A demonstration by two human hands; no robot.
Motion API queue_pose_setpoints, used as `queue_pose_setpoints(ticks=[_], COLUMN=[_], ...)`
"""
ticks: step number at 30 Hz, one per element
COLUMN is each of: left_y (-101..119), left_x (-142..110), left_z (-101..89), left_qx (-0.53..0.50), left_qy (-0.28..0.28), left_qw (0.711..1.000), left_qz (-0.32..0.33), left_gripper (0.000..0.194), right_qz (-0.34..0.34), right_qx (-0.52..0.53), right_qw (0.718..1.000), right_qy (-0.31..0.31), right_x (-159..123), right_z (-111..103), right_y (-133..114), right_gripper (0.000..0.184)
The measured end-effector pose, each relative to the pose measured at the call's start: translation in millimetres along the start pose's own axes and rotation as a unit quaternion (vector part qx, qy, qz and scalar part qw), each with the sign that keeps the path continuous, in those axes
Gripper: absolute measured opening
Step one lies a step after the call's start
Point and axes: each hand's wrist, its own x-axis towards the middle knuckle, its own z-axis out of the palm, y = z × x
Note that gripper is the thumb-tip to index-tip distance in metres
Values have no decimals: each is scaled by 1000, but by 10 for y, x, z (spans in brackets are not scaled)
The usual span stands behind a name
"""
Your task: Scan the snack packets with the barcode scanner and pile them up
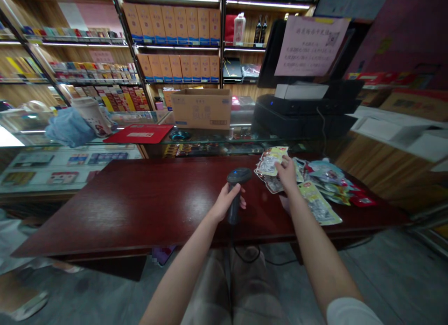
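Observation:
My left hand (227,201) is wrapped round the handle of a black barcode scanner (239,175), held upright over the dark red wooden table (150,190). A cable hangs down from the scanner. With my right hand (287,173) I grip the edge of a yellow snack packet (271,162), its printed back and barcode facing up, above other packets. Close to my right wrist lies another yellow packet (320,203). Further right, a pile of snack packets (329,173) in blue, green and red spreads over the table.
Behind the table, a glass counter bears a cardboard box (201,110), a red mat (140,134), a mouse (179,134), a cup (91,115) and a black monitor (271,54). Stocked shelves line the wall. At the lower left, another person's leg and shoe (30,306) show.

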Motion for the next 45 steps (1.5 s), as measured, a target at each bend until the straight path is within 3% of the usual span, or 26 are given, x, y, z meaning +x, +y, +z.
queue_pose_setpoints(ticks=[5,10,16,22,26,34,38,41,43,45], left_y=[6,10,-5,34,53,42,22,9,-3,-23], left_x=[1,1,-2,-39,-51,-57,-48,-37,-27,-12], left_z=[20,9,-19,4,19,-3,-20,-28,-26,-8], left_qx=[1,29,35,37,33,44,57,55,57,59], left_qy=[-2,-1,1,17,21,31,50,52,56,74], left_qw=[1000,999,999,999,999,998,997,997,996,995], left_qz=[17,26,33,23,26,23,26,26,28,34], left_gripper=[56,56,53,56,58,56,55,56,57,56], right_qz=[-13,-31,24,-33,-45,-63,-76,-98,-88,-47], right_qx=[-168,-217,-307,-444,-511,-532,-502,-411,-295,-146], right_qw=[985,975,951,895,858,844,862,906,951,977], right_qy=[48,41,-10,-8,-21,24,18,22,-29,-147], right_x=[121,131,127,188,85,-191,-203,-293,-477,-763], right_z=[-441,-674,-700,-738,-737,-678,-692,-640,-547,-415], right_y=[27,5,-122,-133,-130,-391,-414,-418,-438,-471], right_gripper=[54,50,38,39,43,47,39,36,32,30])
